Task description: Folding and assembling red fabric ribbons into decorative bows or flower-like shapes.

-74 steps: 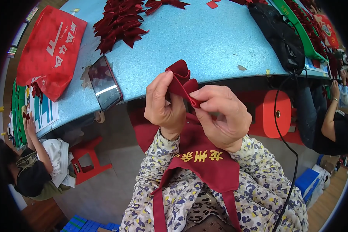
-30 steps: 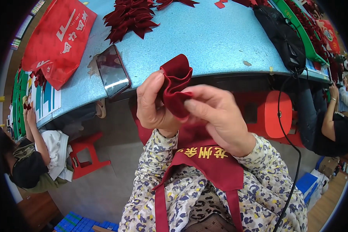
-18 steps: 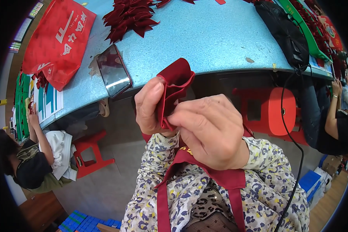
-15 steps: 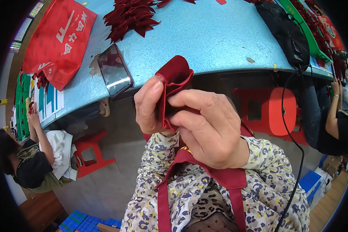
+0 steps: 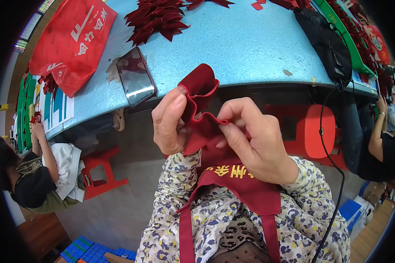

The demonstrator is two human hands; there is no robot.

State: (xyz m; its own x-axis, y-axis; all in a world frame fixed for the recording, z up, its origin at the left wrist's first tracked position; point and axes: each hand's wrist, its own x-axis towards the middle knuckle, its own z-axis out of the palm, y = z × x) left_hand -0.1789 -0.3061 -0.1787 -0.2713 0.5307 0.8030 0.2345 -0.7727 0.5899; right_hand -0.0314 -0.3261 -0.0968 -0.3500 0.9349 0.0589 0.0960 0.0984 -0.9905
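A dark red ribbon (image 5: 199, 80), wide and folded into loops, is held up in front of my chest, just off the table's near edge. My left hand (image 5: 167, 122) grips its left side, with the thumb and fingers closed on the folds. At the ribbon's lower right edge, my right hand (image 5: 261, 142) pinches the cloth between thumb and forefinger. The ribbon's upper loop stands open above my left fingers, and its lower part hangs toward my dark red apron (image 5: 250, 193). My fingers partly hide the inner folds.
On the blue table (image 5: 232, 48) lie a pile of dark red ribbon pieces (image 5: 156, 19), a smartphone (image 5: 137, 79), a red bag (image 5: 74, 44) and a black bag (image 5: 324, 44) with a cable (image 5: 333, 153). Red stools (image 5: 319, 131) stand below. Co-workers sit at both sides.
My right hand has moved right and drawn the ribbon's lower edge outward, so the folds are spread wider. My left hand keeps its hold.
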